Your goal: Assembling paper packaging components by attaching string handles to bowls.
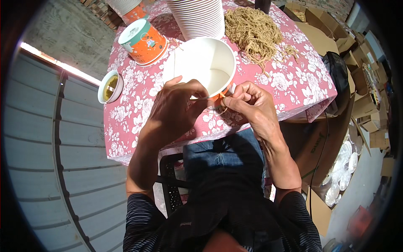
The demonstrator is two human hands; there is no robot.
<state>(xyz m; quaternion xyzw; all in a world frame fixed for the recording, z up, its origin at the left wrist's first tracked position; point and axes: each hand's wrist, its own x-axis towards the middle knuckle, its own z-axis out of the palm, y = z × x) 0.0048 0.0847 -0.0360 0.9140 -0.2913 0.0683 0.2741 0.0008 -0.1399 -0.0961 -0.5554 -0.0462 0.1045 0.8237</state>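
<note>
A white-lined paper bucket (226,59) with an orange outside stands at the table's near side, its mouth facing up toward me. My left hand (178,105) is at its near rim, index finger curled and thumb tip pressed in. Just to the right, my right hand (255,103) pinches a thin tan cord (223,111) between thumb and forefinger. This cord makes a small loop below the rim, running between both hands' fingertips. Part of the left grip is hidden by the hand itself. Sunlight washes out the bucket's left inner side.
Behind it rise a tall stack of white buckets (197,19) and a heap of tan cords (254,33). An upturned orange and green bucket (145,43) and a bowl of yellowish liquid (111,86) sit left on the flowered tablecloth (294,90). Cardboard boxes (323,25) crowd the right.
</note>
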